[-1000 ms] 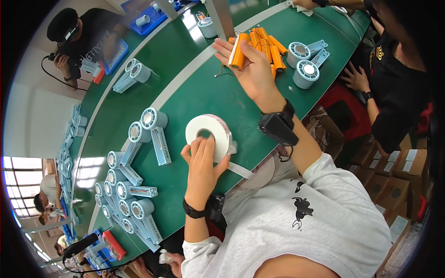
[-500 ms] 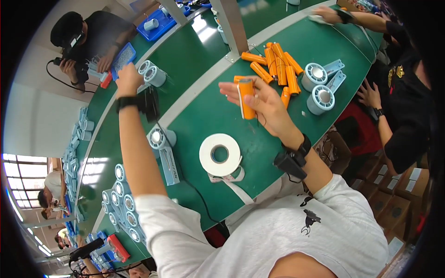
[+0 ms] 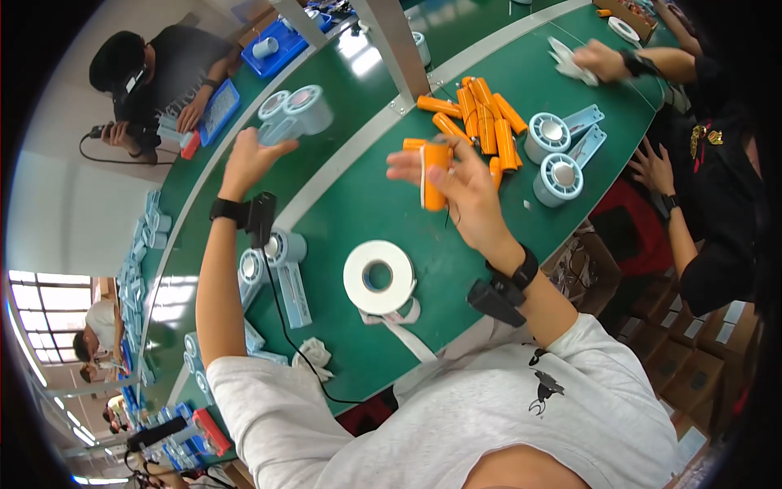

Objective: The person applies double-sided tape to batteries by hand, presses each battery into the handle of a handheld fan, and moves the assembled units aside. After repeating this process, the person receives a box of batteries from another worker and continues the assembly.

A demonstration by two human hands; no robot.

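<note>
My left hand [image 3: 252, 165] is closed at the handle end of a light-blue handheld fan [image 3: 309, 108], which is smeared by motion. A second fan [image 3: 272, 106] is close beside it. My right hand [image 3: 475, 200] holds an orange cylindrical battery [image 3: 437, 178] upright between thumb and fingers; a white strip runs down its side and a thin dark wire hangs below. Past that hand lies a loose pile of orange batteries [image 3: 487, 122] with wires. Below it, a large roll of white tape [image 3: 354, 277] lies flat, its loose end trailing toward the table's near edge.
Two light-blue fans [image 3: 559, 179] lie right of the batteries, and more fans [image 3: 291, 281] beside my left forearm, near a crumpled white cloth [image 3: 316, 357]. A metal post [image 3: 391, 49] rises beyond. At right a co-worker's hand [image 3: 601, 61] is over a white cloth; another person works across the table.
My left hand has moved right and slightly down, swinging the fan rightward. The battery stays in my right hand, nearly in place. The co-worker's hand at right has come nearer.
</note>
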